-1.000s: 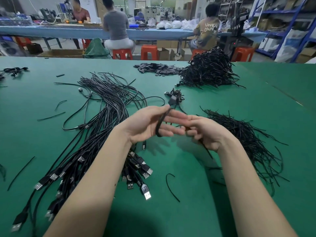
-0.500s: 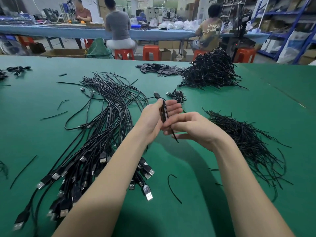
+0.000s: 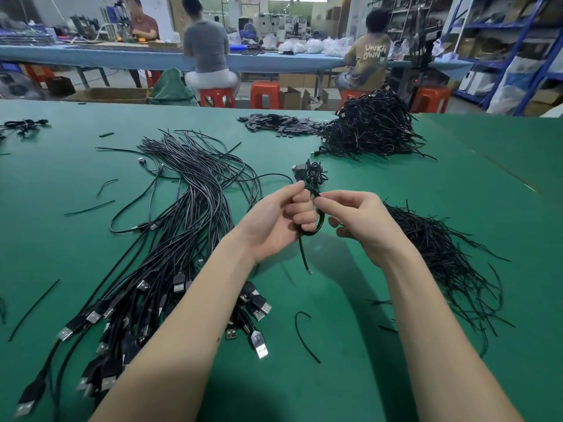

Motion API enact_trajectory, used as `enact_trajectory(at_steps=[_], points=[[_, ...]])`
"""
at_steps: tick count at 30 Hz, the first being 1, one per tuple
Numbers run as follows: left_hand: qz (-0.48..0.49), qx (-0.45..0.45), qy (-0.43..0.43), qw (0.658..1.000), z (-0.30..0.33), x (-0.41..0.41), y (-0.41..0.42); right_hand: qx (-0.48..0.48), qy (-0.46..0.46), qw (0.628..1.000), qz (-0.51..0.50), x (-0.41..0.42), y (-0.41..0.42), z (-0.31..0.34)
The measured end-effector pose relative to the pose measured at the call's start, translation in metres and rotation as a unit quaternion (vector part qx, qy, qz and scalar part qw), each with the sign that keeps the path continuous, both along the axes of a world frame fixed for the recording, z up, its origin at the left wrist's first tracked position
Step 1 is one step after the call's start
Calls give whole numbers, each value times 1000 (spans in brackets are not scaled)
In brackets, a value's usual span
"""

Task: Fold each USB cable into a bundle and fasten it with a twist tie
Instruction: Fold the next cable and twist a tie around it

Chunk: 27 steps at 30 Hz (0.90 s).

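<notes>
Beyond the green table (image 3: 457,184), three people (image 3: 205,47) sit at a long blue bench (image 3: 91,56), perched on orange stools (image 3: 264,94). Blue shelving (image 3: 524,41) stands at right, cardboard boxes (image 3: 292,97) on the floor, and what look like white bags (image 3: 316,45) along the bench.

Over the green table (image 3: 396,345), the left hand (image 3: 274,222) is curling its fingers round a folded USB cable (image 3: 318,222) while the right hand (image 3: 362,220) is pinching it at the top — one loose end is hanging below. Unbundled cables (image 3: 170,239) are lying to the left, twist ties (image 3: 441,257) to the right, a finished pile (image 3: 370,126) beyond.
</notes>
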<state>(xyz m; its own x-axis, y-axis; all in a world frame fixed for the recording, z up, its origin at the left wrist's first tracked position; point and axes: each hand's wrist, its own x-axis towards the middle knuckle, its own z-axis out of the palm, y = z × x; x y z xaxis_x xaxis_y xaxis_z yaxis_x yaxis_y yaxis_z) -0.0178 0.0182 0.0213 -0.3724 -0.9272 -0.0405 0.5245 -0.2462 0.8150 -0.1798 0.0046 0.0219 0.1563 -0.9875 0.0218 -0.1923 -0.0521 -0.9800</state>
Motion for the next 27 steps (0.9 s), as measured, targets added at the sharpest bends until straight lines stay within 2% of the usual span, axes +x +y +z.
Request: enact_trajectory(at_steps=[2, 3, 5, 6, 7, 8, 10, 12, 15, 17, 19, 22, 23, 27], points=[[80, -44, -107, 990, -4, -8, -3, -38, 0, 999, -28, 1, 0, 0], [132, -93, -203, 966, -7, -11, -5, -43, -13, 998, -39, 3, -1, 0], [217, -199, -375, 879, -15, -15, -6, -25, -67, 996, -49, 5, 0, 2], [242, -228, -417, 846, -19, -16, -6, -10, -102, 994, -48, 6, 1, 2], [257, -240, -433, 830, -22, -17, -7, 5, -133, 990, -47, 7, 2, 2], [261, -241, -430, 830, -23, -18, -6, 20, -161, 986, -46, 8, 2, 2], [246, -225, -384, 861, -26, -21, -7, 39, -203, 977, -45, 11, 3, 1], [225, -225, -367, 874, -28, -22, -8, 40, -227, 972, -53, 12, 3, -1], [168, -229, -361, 888, -29, -22, -7, 10, -203, 977, -68, 13, 2, -2], [165, -216, -363, 891, -27, -22, -6, -11, -181, 981, -73, 13, 1, -2], [206, -188, -398, 874, -26, -24, -7, -14, -175, 981, -77, 16, 1, -3], [331, -155, -484, 795, -30, -23, -11, 32, -122, 990, -57, 24, 2, -5], [364, -144, -480, 785, -31, -22, -11, 62, -98, 993, -22, 28, 4, -6], [390, -144, -437, 797, -31, -15, -13, 166, -135, 972, 92, 35, 9, -5]])
